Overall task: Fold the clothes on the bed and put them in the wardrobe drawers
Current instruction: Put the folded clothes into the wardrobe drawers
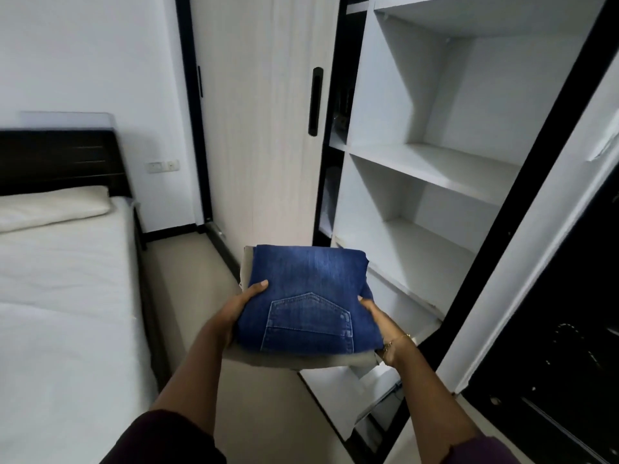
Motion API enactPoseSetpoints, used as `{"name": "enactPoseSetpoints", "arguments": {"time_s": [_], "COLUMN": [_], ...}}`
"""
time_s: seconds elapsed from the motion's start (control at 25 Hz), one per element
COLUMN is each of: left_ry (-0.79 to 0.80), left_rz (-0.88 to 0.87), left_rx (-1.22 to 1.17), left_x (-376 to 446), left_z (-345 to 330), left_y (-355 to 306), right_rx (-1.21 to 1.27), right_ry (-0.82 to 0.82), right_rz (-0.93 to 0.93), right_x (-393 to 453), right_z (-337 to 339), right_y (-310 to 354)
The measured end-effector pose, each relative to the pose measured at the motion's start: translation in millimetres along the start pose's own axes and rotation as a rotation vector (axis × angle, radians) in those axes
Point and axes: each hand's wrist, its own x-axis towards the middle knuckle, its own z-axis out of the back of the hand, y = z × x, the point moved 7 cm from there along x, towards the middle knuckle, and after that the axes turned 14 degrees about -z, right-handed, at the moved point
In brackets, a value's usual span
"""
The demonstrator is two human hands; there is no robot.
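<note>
Folded blue jeans (308, 296) on a beige garment (294, 358), carried at centre. Left hand (243, 304) grips the stack at 9 o'clock, right hand (378, 321) at 3 o'clock, thumbs on top. Wardrobe shelves (432, 169) at 1 o'clock bare; pulled-out drawer (338, 393) at 5 o'clock, contents hidden.

Blue denim jeans (308, 296) on beige garment (294, 360); white shelves (435, 169); bed (60, 313) w/ white sheet.

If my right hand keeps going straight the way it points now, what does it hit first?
Probably the lowest wardrobe shelf, near its front edge. The right hand, gripping the folded jeans, points forward toward it; depth is hard to judge.
</note>
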Motion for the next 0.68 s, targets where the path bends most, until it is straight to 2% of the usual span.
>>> {"name": "enactPoseSetpoints", "arguments": {"time_s": [0.2,0.44,0.68], "left_ry": [-0.099,-0.227,-0.419], "left_rz": [-0.029,0.024,0.101], "left_rx": [0.0,-0.057,-0.124], "left_x": [-66.3,-133.1,-218.8], "left_z": [51.4,135.4,239.0], "left_y": [2.0,24.8,72.8], "right_rx": [0.003,-0.084,-0.231], "right_ry": [0.105,0.242,0.366], "right_rz": [-0.008,-0.071,-0.217], "right_x": [-28.2,-34.8,-25.9], "right_z": [-48.8,-128.2,-225.0], "right_y": [-30.4,-80.1,-165.5]}}
